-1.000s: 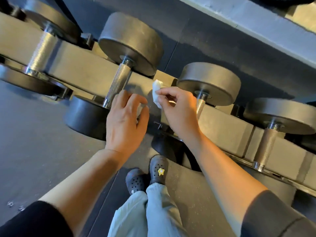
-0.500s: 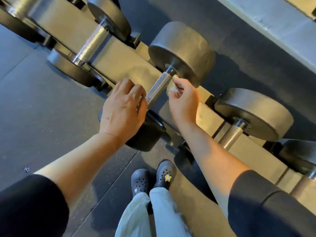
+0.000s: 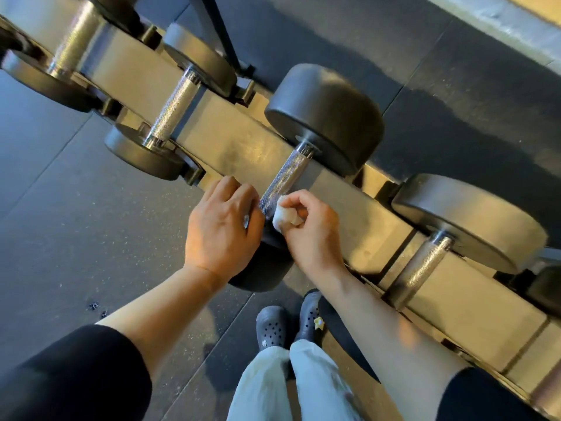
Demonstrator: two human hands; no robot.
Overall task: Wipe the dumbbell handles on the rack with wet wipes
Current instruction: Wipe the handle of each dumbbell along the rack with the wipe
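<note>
A dumbbell with a knurled steel handle (image 3: 282, 177) and black round heads lies on the rack (image 3: 230, 141) in the middle of the view. My right hand (image 3: 312, 235) pinches a crumpled white wet wipe (image 3: 283, 218) against the near end of that handle. My left hand (image 3: 221, 229) rests over the dumbbell's near head, fingers bent down beside the handle; whether they grip anything is hidden. Another dumbbell handle (image 3: 174, 109) lies to the left, and one more handle (image 3: 422, 268) to the right.
The rack runs diagonally from upper left to lower right, with black dumbbell heads (image 3: 328, 117) on both sides. Dark rubber floor (image 3: 76, 208) lies on the left. My feet in dark clogs (image 3: 273, 329) stand below the rack's edge.
My right hand slid the wipe down the handle from its far end to its near end. The view shifted, so the rack appears further right and lower.
</note>
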